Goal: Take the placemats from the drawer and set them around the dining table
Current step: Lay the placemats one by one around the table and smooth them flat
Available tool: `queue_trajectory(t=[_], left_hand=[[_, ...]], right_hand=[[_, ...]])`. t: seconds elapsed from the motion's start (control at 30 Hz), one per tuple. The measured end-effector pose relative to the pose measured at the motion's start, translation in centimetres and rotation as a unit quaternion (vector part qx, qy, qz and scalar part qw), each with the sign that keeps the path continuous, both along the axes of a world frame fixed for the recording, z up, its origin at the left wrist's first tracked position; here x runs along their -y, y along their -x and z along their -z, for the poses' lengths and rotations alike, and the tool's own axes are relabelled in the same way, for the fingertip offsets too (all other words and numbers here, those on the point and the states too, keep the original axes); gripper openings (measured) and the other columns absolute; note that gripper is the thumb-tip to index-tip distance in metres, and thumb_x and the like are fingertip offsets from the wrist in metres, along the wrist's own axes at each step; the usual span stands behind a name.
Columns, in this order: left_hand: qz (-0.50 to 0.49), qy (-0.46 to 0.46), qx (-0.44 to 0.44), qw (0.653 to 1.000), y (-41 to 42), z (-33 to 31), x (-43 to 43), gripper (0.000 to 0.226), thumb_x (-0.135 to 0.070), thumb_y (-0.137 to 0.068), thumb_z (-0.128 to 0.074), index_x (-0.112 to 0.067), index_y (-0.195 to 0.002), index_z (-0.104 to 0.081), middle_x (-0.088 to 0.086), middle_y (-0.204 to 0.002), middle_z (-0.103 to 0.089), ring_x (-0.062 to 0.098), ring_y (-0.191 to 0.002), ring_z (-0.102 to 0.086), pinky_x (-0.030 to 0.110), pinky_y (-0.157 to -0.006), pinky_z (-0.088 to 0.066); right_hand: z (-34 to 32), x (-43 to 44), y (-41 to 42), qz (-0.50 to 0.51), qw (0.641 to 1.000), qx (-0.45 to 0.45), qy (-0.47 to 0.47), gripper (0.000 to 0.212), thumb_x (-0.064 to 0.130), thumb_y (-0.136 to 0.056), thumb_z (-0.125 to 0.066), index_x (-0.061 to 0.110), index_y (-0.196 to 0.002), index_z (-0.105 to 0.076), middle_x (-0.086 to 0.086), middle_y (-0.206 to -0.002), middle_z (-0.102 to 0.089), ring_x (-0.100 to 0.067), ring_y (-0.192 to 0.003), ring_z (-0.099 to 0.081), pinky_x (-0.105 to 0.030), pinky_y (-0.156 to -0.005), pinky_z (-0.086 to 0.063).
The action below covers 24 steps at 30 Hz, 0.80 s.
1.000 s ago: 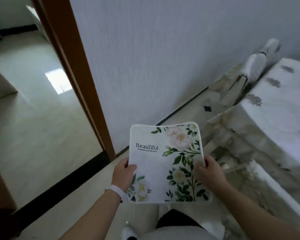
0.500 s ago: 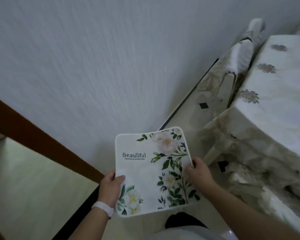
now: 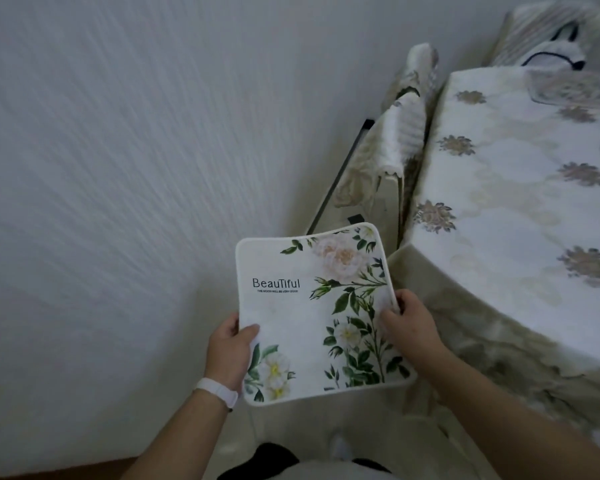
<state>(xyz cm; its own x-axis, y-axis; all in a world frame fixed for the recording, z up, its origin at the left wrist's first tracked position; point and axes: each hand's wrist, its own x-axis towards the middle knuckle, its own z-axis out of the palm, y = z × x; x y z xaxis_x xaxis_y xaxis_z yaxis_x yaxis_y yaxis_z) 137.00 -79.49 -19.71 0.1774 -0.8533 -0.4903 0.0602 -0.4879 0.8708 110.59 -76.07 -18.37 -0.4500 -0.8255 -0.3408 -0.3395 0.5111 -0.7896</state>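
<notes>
Between wall [image 3: 136, 168] and table [image 3: 513, 209], placemat [image 3: 305, 317] gripped at side edges

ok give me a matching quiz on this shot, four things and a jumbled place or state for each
Things:
1 placemat
2 left hand
3 right hand
4 dining table

Place or state:
a grips the placemat's right edge
b under a flowered cloth
c printed "Beautiful"
d grips the placemat's left edge

Pairs: 1-c, 2-d, 3-a, 4-b
</notes>
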Motion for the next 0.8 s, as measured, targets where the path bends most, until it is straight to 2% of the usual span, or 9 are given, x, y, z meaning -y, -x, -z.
queue_trajectory(t=[0.07,0.2,0.4,0.53,0.67,0.8], left_hand=[[0.018,0.002,-0.005,1.0,1.0,0.0,3.0,0.02,0.005,-0.088,-0.059,-0.012,-0.091,-0.069,0.015,-0.093,-0.073,0.033,-0.082,-0.068,0.048,-0.081,-0.055],[0.065,0.004,-0.014,0.998,3.6,0.4,9.3,0.02,0.005,-0.088,-0.059,-0.011,-0.091,-0.069,0.016,-0.094,-0.072,0.039,-0.09,-0.067,0.054,-0.086,-0.054],[0.198,0.019,-0.038,0.979,8.1,0.0,19.1,0.02,0.004,-0.086,-0.06,-0.009,-0.097,-0.071,0.019,-0.096,-0.074,0.038,-0.086,-0.07,0.054,-0.081,-0.056],[0.268,0.048,-0.04,0.961,11.0,-1.7,25.6,0.018,0.002,-0.087,-0.06,-0.012,-0.092,-0.07,0.011,-0.09,-0.074,0.035,-0.085,-0.07,0.047,-0.078,-0.058],[0.315,0.064,-0.042,0.946,14.1,-2.5,30.2,0.022,0.003,-0.087,-0.059,-0.017,-0.088,-0.068,0.013,-0.093,-0.073,0.036,-0.089,-0.069,0.051,-0.082,-0.056],[0.357,0.058,-0.049,0.931,17.1,-3.0,32.4,0.025,0.008,-0.088,-0.056,-0.015,-0.09,-0.068,0.017,-0.097,-0.071,0.041,-0.094,-0.067,0.055,-0.085,-0.054]], right_hand=[[-0.4,1.3,0.8,0.023,1.0,0.003,0.011,0.005,0.012,-0.09,-0.055,0.014,-0.094,-0.057,-0.015,-0.087,-0.064,-0.022,-0.067,-0.056,-0.031,-0.055,-0.049],[-1.3,4.3,2.4,0.076,0.997,-0.006,0.021,0.005,0.015,-0.094,-0.054,0.016,-0.098,-0.056,-0.011,-0.086,-0.064,-0.022,-0.069,-0.058,-0.035,-0.059,-0.052],[-3.3,8.9,4.9,0.184,0.982,-0.033,0.021,0.009,0.011,-0.091,-0.055,0.013,-0.1,-0.055,-0.003,-0.083,-0.063,-0.018,-0.068,-0.062,-0.027,-0.047,-0.045],[-4.4,12.1,6.1,0.25,0.966,-0.062,0.034,0.008,0.013,-0.088,-0.057,0.018,-0.094,-0.054,-0.003,-0.085,-0.064,-0.021,-0.072,-0.063,-0.032,-0.056,-0.05],[-4.6,14.1,6.8,0.306,0.949,-0.058,0.049,0.008,0.013,-0.089,-0.057,0.017,-0.095,-0.055,-0.003,-0.088,-0.064,-0.023,-0.077,-0.064,-0.038,-0.062,-0.054],[-4.3,14.5,7.9,0.358,0.93,-0.052,0.063,0.005,0.013,-0.091,-0.057,0.017,-0.094,-0.056,-0.006,-0.088,-0.062,-0.024,-0.076,-0.06,-0.038,-0.064,-0.051]])
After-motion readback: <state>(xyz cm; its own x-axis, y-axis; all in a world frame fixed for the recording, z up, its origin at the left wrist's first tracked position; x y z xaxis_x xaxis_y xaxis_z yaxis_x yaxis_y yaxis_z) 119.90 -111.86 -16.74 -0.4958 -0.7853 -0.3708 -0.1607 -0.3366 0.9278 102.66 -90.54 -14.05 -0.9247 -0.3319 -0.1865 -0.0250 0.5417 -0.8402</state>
